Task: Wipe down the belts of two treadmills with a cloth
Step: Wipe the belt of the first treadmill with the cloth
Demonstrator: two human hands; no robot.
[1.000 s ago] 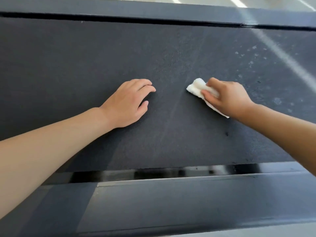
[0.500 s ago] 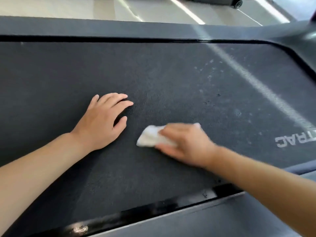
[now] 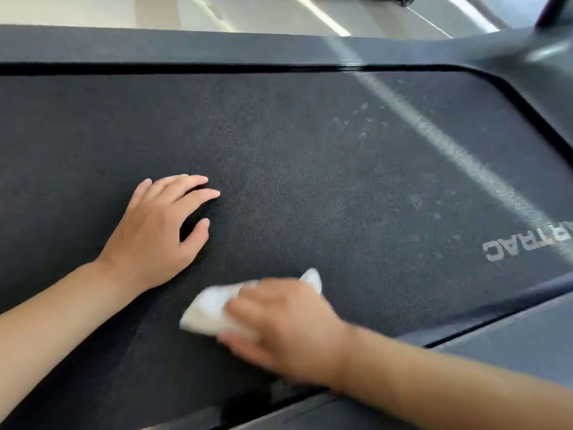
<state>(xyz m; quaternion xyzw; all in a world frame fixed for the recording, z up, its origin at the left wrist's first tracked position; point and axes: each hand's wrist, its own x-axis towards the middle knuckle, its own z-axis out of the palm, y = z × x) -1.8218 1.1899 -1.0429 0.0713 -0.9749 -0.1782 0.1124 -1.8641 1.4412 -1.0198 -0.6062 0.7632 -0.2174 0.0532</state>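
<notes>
While dragging toward the near rail (image 3: pixel 511 346), right hand (image 3: pixel 288 330) blurred, fingers curled over and pressing the cloth (image 3: pixel 210 308) flat on the belt (image 3: pixel 294 156); pulled back from mid-belt beside the left hand within 1 second, so stroke running far-to-near; left hand (image 3: pixel 155 240) flat, fingers spread, bracing on belt, holding nothing, barely shifted; pale specks (image 3: pixel 366 119) far right unwiped; probably early on treadmill 1 of 2; logo (image 3: pixel 527 246) at right.

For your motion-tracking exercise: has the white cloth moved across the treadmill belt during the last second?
Yes. The white cloth, gripped by the right hand, has slid toward the belt's near edge; it now sits nearer than the left hand resting on the belt.
</notes>
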